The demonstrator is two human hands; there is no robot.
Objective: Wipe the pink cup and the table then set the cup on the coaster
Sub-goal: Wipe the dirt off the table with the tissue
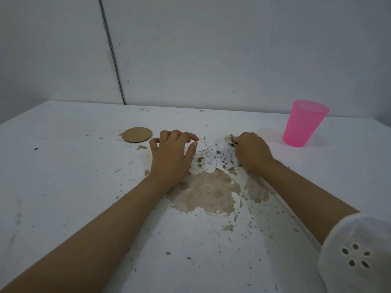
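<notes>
A translucent pink cup (303, 125) stands upright on the white table (63, 187) at the far right. A round brown cardboard coaster (137, 134) lies flat at the far left of centre. Between my hands a white paper tissue (211, 159), speckled and stained brown at its edges, lies spread on the table. My right hand (251, 153) pinches the tissue's far right edge with closed fingers. My left hand (172, 157) rests on the tissue's left edge, fingers curled and apart.
A large brown patch (209, 193) of worn or stained surface spreads just in front of the tissue, with dark specks scattered toward the near edge. A grey wall stands behind the table's far edge. My right arm wears a white eyelet sleeve (355, 254).
</notes>
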